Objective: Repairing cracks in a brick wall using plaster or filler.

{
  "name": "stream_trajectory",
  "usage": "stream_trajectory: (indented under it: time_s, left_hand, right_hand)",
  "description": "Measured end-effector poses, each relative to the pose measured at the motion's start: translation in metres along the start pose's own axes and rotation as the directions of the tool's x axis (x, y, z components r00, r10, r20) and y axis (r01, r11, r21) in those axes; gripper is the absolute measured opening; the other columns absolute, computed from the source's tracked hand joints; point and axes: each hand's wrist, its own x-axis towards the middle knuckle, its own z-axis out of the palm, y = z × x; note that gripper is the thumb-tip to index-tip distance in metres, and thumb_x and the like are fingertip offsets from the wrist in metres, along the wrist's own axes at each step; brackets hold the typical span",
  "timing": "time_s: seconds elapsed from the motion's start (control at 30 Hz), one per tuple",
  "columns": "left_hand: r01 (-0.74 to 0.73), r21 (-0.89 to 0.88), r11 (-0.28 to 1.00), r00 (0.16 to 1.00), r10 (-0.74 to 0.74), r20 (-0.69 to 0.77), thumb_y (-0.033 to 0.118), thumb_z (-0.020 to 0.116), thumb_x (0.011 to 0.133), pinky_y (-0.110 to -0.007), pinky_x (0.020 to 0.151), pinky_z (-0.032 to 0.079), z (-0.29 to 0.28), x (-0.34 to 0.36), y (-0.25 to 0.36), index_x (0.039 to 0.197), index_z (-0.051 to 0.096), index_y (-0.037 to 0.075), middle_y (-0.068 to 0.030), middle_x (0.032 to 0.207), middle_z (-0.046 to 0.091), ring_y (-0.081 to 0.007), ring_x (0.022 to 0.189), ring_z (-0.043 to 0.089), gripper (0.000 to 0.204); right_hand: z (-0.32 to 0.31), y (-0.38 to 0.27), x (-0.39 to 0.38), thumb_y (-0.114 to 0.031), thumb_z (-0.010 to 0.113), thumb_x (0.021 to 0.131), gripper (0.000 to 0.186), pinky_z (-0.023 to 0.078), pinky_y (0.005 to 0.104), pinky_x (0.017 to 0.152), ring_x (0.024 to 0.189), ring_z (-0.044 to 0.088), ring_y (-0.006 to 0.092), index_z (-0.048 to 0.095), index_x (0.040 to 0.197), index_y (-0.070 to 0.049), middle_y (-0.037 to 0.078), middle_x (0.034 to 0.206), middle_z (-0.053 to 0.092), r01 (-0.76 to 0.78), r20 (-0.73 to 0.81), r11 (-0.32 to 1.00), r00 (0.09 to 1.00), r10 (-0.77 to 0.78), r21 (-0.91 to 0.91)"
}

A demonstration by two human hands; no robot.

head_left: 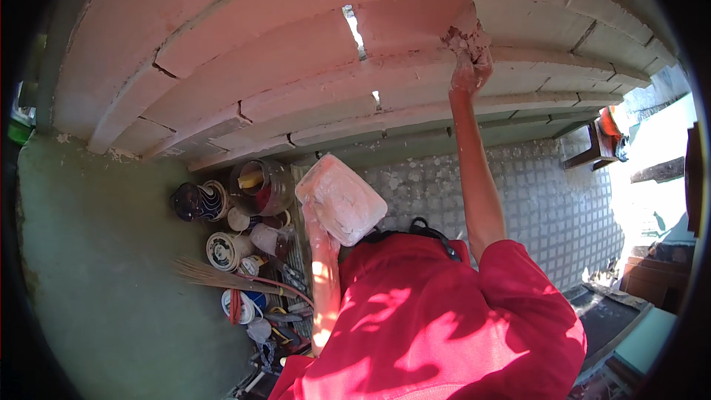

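Note:
My left hand [320, 231], smeared with pale paste, grips the side of a rounded rectangular plastic tub [348, 200] close to my body. Pinkish-white paste coats the tub. Stretched up and forward, my right hand [472, 78] is coated in the same stuff, its fingers closed around a lumpy clump of plaster-like paste [466, 41]. The clump is against a pale, stepped surface of long boards or blocks [296, 48] with dark joints. Beside it lies a smooth, darker pink patch [415, 22]. Whether a tool is inside the clump cannot be seen.
At left, buckets [222, 250], a clear round container [261, 184], a straw broom [222, 275] and hand tools [285, 318] crowd along a green wall [111, 252]. A small wooden stool [591, 150] stands far right on the tiled floor [548, 215]. Light shows through two gaps in the boards.

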Motion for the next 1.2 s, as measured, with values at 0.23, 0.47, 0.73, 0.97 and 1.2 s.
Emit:
stream_trajectory:
  time_s: [0.23,0.47,0.73,0.97,1.2]
  left_hand:
    - [0.029,-0.064,0.998,0.999,-0.031,-0.031,0.045,0.047,0.094,-0.041,0.099,0.046,-0.014,0.006,0.013,0.136,0.039,0.006,-0.0111,0.131,0.05,-0.0277,0.117,0.052,0.058]
    - [0.033,-0.054,0.998,0.999,-0.032,0.012,0.043,0.044,0.095,-0.042,0.098,0.047,-0.007,0.012,0.028,0.135,0.04,0.007,-0.0106,0.13,0.052,-0.0273,0.116,0.053,0.054]
    - [0.034,0.018,0.999,0.994,-0.036,0.101,0.043,0.042,0.096,-0.042,0.097,0.048,-0.012,0.027,0.033,0.135,0.04,0.007,-0.0092,0.129,0.052,-0.0267,0.116,0.054,0.053]
    - [0.052,-0.047,0.998,0.993,-0.046,0.112,0.041,0.044,0.096,-0.041,0.095,0.049,-0.017,0.023,0.037,0.134,0.042,0.01,-0.0073,0.129,0.052,-0.0265,0.114,0.055,0.049]
    - [0.087,-0.029,0.996,0.989,-0.082,0.125,0.044,0.045,0.095,-0.042,0.094,0.05,-0.026,0.03,0.04,0.132,0.044,0.007,-0.0089,0.126,0.055,-0.0257,0.113,0.056,0.052]
  right_hand:
    - [0.03,-0.024,-0.003,0.002,0.053,0.077,0.013,0.043,0.0273,0.06,0.065,0.054,0.0141,0.06,0.089,0.003,0.007,0.071,0.06,0.172,0.085,0.959,0.984,-0.157,-0.224]
    - [0.08,-0.048,-0.045,0.007,0.043,0.069,0.05,0.043,0.034,0.057,0.057,0.052,0.0268,0.061,0.116,0.001,0.017,0.074,0.063,0.249,0.268,0.811,0.956,-0.119,-0.529]
    - [0.068,-0.042,-0.057,0.002,0.042,0.075,0.052,0.05,0.0388,0.086,0.1,0.061,0.0406,0.055,0.125,0.002,0.026,0.113,0.061,0.384,0.419,0.851,0.881,-0.221,-0.358]
    - [0.083,-0.042,-0.043,0.004,0.042,0.074,0.053,0.05,0.0394,0.086,0.11,0.057,0.0405,0.053,0.125,0.005,0.027,0.118,0.058,0.246,0.14,0.84,0.969,-0.203,-0.483]
    - [0.097,-0.048,-0.084,0.009,0.044,0.067,0.061,0.046,0.0412,0.096,0.115,0.054,0.0403,0.055,0.126,0.0,0.023,0.122,0.058,0.501,0.481,0.753,0.831,-0.281,-0.426]
